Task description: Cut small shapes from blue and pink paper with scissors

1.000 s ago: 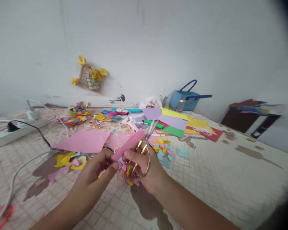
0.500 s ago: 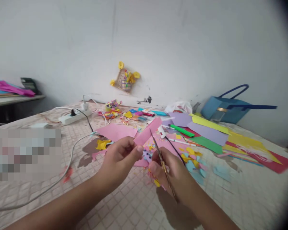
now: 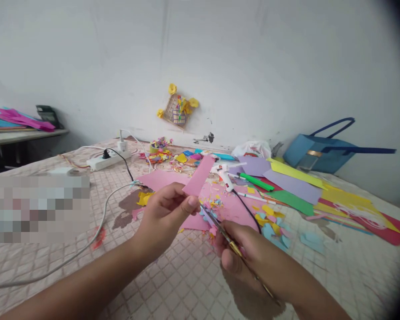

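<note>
A pale wall rises behind the tabletop, which has a grid-patterned surface. At the back right, a blue bag with dark handles leans over beside the wall. In front of it lie overlapping paper sheets, among them a purple sheet and a red sheet. A white power strip sits toward the back left, with plugs in it.

The left hand pinches the lower end of a pink paper strip between thumb and fingers; the strip slants up and to the right, above the tabletop. The right hand is closed around gold-handled scissors, seen nearly edge-on, their tips near the left thumb. Whether the blades are parted, I cannot tell.

Beyond the hands, a white glue gun lies near a green marker. Small yellow scraps and blue scraps lie beyond the right hand.
</note>
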`<state>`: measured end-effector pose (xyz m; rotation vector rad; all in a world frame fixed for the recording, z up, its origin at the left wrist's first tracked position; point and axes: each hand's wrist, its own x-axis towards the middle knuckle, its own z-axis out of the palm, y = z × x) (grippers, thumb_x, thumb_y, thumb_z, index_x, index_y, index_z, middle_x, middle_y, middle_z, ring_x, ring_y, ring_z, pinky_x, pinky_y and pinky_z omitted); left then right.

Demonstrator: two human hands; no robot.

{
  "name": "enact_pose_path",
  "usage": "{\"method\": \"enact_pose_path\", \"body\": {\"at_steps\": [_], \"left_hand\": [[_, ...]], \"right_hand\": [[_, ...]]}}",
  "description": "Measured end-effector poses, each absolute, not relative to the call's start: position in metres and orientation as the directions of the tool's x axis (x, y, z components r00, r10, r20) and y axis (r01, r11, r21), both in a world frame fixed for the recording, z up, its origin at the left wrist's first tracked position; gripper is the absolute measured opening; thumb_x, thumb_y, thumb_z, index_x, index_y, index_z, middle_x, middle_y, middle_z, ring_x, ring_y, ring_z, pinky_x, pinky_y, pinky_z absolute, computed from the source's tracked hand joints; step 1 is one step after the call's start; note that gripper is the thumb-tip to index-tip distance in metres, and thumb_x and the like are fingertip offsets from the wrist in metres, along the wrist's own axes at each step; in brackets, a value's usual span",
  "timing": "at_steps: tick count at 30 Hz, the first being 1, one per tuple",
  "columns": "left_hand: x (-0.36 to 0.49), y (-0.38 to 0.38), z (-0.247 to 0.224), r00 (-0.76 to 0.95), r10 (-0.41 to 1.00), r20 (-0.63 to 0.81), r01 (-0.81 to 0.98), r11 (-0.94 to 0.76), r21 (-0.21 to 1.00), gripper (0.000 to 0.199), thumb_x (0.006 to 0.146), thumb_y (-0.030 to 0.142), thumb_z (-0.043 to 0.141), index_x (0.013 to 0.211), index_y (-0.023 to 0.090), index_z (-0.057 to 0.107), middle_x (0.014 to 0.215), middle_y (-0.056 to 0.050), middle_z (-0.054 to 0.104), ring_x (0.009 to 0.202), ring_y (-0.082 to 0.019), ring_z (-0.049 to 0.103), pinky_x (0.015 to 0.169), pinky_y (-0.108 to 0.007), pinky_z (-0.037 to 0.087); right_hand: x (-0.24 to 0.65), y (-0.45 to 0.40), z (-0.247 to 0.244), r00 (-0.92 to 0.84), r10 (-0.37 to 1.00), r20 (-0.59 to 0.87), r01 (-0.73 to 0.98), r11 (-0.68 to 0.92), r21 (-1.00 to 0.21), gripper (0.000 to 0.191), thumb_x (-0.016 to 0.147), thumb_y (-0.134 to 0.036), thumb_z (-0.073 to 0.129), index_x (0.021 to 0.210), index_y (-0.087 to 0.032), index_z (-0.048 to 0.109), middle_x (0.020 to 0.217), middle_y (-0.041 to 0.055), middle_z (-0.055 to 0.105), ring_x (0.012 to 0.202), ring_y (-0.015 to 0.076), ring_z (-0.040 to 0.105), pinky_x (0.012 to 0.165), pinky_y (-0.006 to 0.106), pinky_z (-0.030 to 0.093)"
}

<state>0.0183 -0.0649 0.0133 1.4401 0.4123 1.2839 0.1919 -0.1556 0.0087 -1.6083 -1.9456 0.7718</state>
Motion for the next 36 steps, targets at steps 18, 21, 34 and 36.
{"method": "enact_pose_path", "body": {"at_steps": [18, 21, 34, 36], "left_hand": [[0.028, -0.077, 0.003, 0.577, 0.771, 0.269, -0.227, -0.164, 0.96, 0.021, 0.069, 0.031, 0.069, 0.062, 0.015, 0.057, 0.057, 0.0, 0.061, 0.053, -0.01, 0.056, 0.05, -0.021, 0.046], [0.028, -0.076, 0.003, 0.584, 0.763, 0.278, -0.246, -0.16, 0.956, 0.02, 0.069, 0.03, 0.069, 0.062, 0.016, 0.057, 0.057, 0.0, 0.062, 0.053, -0.01, 0.057, 0.051, -0.02, 0.047], [0.028, -0.078, 0.005, 0.575, 0.772, 0.269, -0.278, -0.126, 0.952, 0.018, 0.069, 0.024, 0.069, 0.06, 0.015, 0.057, 0.055, 0.002, 0.062, 0.052, -0.007, 0.055, 0.05, -0.017, 0.044], [0.028, -0.077, 0.006, 0.574, 0.776, 0.262, -0.267, -0.125, 0.956, 0.018, 0.069, 0.025, 0.069, 0.061, 0.015, 0.057, 0.055, 0.002, 0.061, 0.051, -0.007, 0.054, 0.049, -0.016, 0.043]], "right_hand": [[0.186, -0.156, 0.004, -0.143, 0.988, 0.063, 0.633, 0.14, -0.761, 0.026, 0.083, -0.045, 0.054, 0.088, -0.021, 0.05, 0.076, 0.0012, 0.056, 0.061, 0.0133, 0.046, 0.049, 0.023, 0.033], [0.186, -0.155, 0.005, -0.138, 0.989, 0.06, 0.646, 0.136, -0.751, 0.026, 0.083, -0.046, 0.054, 0.087, -0.02, 0.051, 0.074, 0.001, 0.055, 0.06, 0.013, 0.046, 0.048, 0.023, 0.032], [0.183, -0.152, 0.007, -0.12, 0.989, 0.087, 0.646, 0.145, -0.749, 0.023, 0.083, -0.041, 0.053, 0.08, -0.02, 0.047, 0.071, -0.0012, 0.051, 0.059, 0.0117, 0.041, 0.051, 0.024, 0.033], [0.183, -0.151, 0.007, -0.117, 0.99, 0.082, 0.637, 0.138, -0.759, 0.022, 0.084, -0.04, 0.054, 0.078, -0.02, 0.047, 0.069, -0.0023, 0.049, 0.058, 0.0108, 0.039, 0.051, 0.023, 0.033]]}}
